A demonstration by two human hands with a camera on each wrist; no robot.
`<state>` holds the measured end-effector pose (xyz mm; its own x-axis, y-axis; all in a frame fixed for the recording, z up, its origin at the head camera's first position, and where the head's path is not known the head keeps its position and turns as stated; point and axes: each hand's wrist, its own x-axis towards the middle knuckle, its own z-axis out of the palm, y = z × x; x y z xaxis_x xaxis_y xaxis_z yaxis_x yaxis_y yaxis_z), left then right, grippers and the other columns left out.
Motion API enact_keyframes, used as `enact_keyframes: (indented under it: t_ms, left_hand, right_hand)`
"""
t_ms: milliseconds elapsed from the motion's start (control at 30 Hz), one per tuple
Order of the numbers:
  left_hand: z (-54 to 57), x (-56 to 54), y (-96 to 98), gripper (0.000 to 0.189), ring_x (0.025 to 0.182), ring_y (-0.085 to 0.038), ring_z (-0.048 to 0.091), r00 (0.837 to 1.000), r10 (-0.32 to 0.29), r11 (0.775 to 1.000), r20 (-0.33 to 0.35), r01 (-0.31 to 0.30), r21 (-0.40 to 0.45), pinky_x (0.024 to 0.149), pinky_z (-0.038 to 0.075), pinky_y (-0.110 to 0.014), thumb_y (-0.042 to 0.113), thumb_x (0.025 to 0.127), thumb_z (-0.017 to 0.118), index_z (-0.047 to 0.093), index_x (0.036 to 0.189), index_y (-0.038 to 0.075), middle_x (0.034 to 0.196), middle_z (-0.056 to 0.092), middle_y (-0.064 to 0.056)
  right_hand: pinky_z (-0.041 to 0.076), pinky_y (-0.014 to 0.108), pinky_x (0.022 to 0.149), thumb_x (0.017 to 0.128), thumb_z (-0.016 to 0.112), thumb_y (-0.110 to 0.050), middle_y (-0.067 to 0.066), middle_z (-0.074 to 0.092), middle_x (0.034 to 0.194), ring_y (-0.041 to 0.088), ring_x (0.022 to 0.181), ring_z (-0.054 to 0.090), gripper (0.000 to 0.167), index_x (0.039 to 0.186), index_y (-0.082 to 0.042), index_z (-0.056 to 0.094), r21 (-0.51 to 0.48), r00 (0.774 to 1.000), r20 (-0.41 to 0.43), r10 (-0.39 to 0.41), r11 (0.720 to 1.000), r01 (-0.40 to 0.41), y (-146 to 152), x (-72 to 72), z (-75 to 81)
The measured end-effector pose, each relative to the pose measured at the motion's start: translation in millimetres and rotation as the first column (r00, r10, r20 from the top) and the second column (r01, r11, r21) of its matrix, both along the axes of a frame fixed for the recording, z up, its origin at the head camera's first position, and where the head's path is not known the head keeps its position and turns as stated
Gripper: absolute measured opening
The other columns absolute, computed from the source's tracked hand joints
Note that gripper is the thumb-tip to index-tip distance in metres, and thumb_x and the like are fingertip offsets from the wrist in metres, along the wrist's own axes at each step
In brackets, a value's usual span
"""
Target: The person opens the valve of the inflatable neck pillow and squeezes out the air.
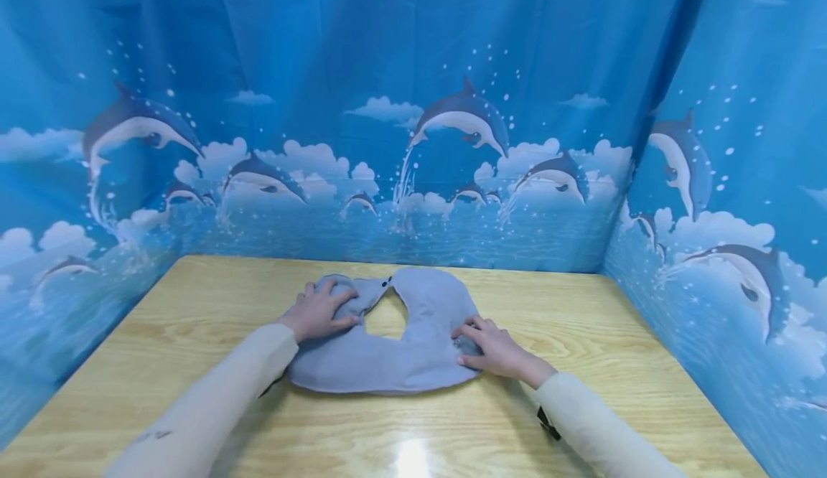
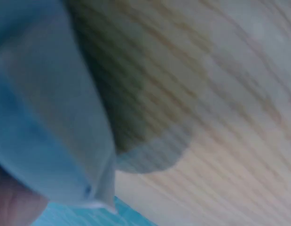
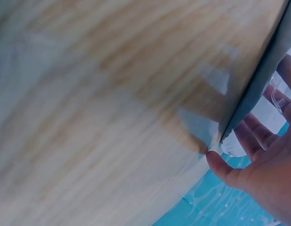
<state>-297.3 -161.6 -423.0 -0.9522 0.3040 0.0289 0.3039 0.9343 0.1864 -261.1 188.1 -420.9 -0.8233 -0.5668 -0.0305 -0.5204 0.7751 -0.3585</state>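
A grey U-shaped neck pillow (image 1: 377, 363) lies on the table, its two ends meeting at the far side by small dark snaps. My left hand (image 1: 321, 311) rests over the pillow's left arm, where the cloth looks wrinkled, fingers spread over it. On the right edge lies my right hand (image 1: 494, 349), fingers on top and thumb nearer me. Beside these fingers, a small clear plastic piece (image 3: 278, 100) shows in the right wrist view. The left wrist view has the pillow's side (image 2: 56, 108) close up, with part of a finger at the lower left.
The wood-grain table (image 1: 581, 320) extends around the pillow on all sides. Blue curtains (image 1: 362, 47) printed with dolphins and clouds hang behind the table and at both sides. A dark strap piece (image 1: 548, 423) shows under the right sleeve.
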Motion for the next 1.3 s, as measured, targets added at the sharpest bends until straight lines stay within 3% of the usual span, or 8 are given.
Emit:
enact_keyframes:
  t_ms: [267,400,633,967,1300]
  left_hand:
    - [16.5,-0.8,-4.1,0.073,0.117,-0.053,0.036,0.992,0.06,0.997,0.115,-0.053,-0.061,0.088,0.03,-0.07,0.067,0.08,0.048,0.033,0.141,0.03,0.138,0.033,-0.023]
    - [16.7,0.5,-4.1,0.074,0.124,-0.058,0.025,0.993,0.029,0.995,0.117,-0.018,-0.094,0.089,0.027,-0.074,0.067,0.079,0.05,0.031,0.142,0.033,0.146,0.022,-0.021]
    - [10.6,1.6,-4.0,0.069,0.127,-0.062,0.01,0.992,-0.052,0.998,0.113,0.057,-0.041,0.087,0.025,-0.076,0.063,0.081,0.052,0.031,0.141,0.036,0.152,0.014,-0.016]
    - [8.1,-2.2,3.2,0.057,0.122,-0.06,0.025,0.991,-0.063,0.996,0.119,0.07,-0.055,0.086,0.03,-0.073,0.056,0.082,0.056,0.044,0.134,0.037,0.148,0.023,-0.018]
    - [4.2,3.1,5.7,0.047,0.117,-0.057,0.034,0.993,-0.118,0.988,0.028,0.121,-0.101,0.083,0.035,-0.069,0.05,0.086,0.055,0.05,0.13,0.035,0.142,0.033,-0.018]
  right_hand:
    - [0.035,0.045,0.076,0.087,0.061,-0.034,0.004,0.045,0.119,0.022,0.105,0.043,0.033,0.116,-0.021,0.056,-0.008,1.0,0.018,0.019,1.0,-0.019,1.1,0.1,-0.1]
    - [0.036,0.046,0.077,0.087,0.061,-0.034,0.004,0.045,0.12,0.022,0.105,0.043,0.033,0.117,-0.021,0.055,-0.01,1.0,0.02,0.024,1.0,-0.024,1.0,0.1,-0.7]
    - [0.036,0.047,0.078,0.087,0.06,-0.034,0.005,0.045,0.12,0.023,0.105,0.043,0.033,0.117,-0.02,0.055,-0.017,0.999,0.019,0.035,0.999,-0.035,1.4,1.0,0.1]
    - [0.035,0.047,0.079,0.087,0.061,-0.031,0.005,0.045,0.121,0.023,0.106,0.042,0.032,0.117,-0.022,0.055,-0.005,1.0,0.021,0.023,1.0,-0.023,3.1,1.5,3.2]
    - [0.035,0.046,0.078,0.087,0.061,-0.032,0.004,0.045,0.12,0.022,0.105,0.042,0.031,0.116,-0.022,0.055,-0.007,1.0,0.02,0.015,1.0,-0.015,2.4,1.6,1.6]
